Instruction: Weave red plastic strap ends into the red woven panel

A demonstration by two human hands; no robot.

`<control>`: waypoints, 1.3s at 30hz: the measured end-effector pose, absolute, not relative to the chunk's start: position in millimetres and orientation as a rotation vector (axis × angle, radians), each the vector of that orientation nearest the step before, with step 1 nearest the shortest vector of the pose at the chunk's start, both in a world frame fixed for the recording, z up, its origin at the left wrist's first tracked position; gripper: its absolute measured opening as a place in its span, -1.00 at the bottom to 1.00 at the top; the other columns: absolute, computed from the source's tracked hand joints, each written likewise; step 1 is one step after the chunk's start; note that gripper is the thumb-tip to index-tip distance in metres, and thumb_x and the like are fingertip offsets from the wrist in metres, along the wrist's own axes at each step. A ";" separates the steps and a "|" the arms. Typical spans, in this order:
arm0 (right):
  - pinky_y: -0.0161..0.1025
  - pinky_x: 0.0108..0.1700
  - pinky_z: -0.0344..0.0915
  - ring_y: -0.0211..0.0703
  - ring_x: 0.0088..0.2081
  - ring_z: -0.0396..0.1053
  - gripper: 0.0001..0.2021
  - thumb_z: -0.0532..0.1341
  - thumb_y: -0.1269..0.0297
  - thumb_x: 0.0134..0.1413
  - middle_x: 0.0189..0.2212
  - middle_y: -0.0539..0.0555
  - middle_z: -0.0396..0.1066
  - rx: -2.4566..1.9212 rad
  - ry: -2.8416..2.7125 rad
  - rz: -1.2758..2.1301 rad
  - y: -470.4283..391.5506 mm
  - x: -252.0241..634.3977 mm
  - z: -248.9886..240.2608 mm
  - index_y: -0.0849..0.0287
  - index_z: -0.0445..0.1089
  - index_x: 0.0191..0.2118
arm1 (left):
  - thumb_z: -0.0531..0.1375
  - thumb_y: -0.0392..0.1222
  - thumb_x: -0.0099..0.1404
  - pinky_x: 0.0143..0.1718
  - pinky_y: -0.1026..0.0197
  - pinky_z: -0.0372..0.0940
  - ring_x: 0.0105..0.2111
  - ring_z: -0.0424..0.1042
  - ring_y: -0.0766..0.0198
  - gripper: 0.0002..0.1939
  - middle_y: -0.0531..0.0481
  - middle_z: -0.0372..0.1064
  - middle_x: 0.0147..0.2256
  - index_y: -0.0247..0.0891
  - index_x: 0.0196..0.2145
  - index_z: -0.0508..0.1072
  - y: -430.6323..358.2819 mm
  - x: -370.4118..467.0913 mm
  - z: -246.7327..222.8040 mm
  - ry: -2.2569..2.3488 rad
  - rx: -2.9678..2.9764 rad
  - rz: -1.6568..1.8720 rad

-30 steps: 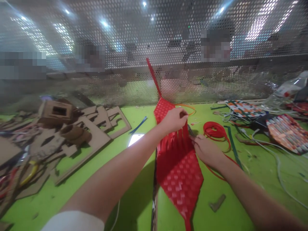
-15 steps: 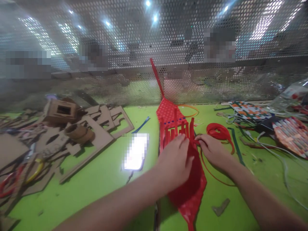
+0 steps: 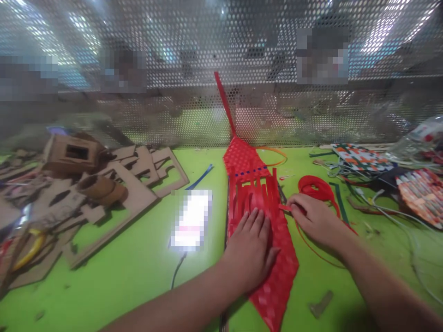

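A woven red strip mat (image 3: 277,272) with pointed ends lies lengthwise on the green table. A row of blue squares crosses its far part, and loose red strips (image 3: 254,189) stick up in its middle. My left hand (image 3: 249,249) rests flat on the weave, fingers stretched out over the near ends of those strips. At the mat's right edge my right hand (image 3: 313,219) pinches a red strip (image 3: 285,208) that comes out of the weave. Just beyond this hand lies a coil of red strip (image 3: 314,186).
A lit phone (image 3: 192,221) with a cable lies left of the mat. Cardboard pieces (image 3: 138,198) and yellow-handled scissors (image 3: 32,249) cover the left side. On the right are cables and an orange-green woven piece (image 3: 363,157). A perforated metal screen (image 3: 194,110) stands behind.
My left hand has come down from the loose strips and flattened on the mat. Some strips that stood up now lie lower. My right hand has drawn slightly right with the red strip.
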State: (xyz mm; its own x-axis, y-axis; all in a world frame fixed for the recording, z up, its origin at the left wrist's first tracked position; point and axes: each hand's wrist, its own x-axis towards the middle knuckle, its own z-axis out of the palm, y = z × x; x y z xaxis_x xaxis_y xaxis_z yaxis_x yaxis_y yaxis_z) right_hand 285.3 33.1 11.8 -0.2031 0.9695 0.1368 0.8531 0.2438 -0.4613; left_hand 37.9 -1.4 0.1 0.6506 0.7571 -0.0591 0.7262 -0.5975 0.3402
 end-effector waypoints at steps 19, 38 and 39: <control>-0.18 -0.24 0.27 -0.07 -0.30 0.45 -0.79 0.08 0.23 0.39 -0.32 0.05 0.55 -1.664 -2.247 0.456 35.2 302.5 20.3 0.08 0.44 -0.24 | -0.10 0.19 0.63 0.54 -0.25 -0.07 0.56 -0.10 -0.20 -0.22 -0.37 -0.04 0.53 -0.45 0.53 0.10 -0.2 37.3 -3.4 1.145 2.562 0.156; -0.21 -0.29 0.22 -0.08 -0.32 0.46 -0.79 0.10 0.26 0.37 -0.30 0.07 0.59 -1.668 -2.282 0.475 36.9 299.8 15.5 0.07 0.48 -0.23 | -0.08 0.14 0.52 -0.14 -0.05 0.46 -0.07 0.54 -0.22 -0.34 -0.49 0.49 -0.07 -0.51 0.06 0.53 50.3 -63.0 44.7 2.179 2.029 -0.353; -0.21 -0.30 0.22 -0.08 -0.33 0.46 -0.79 0.10 0.26 0.37 -0.30 0.07 0.59 -1.672 -2.282 0.475 36.8 299.5 16.2 0.08 0.48 -0.24 | -0.08 0.14 0.51 -0.14 -0.05 0.46 -0.05 0.53 -0.23 -0.32 -0.52 0.47 -0.03 -0.54 0.11 0.50 50.7 -61.5 43.2 2.192 2.025 -0.348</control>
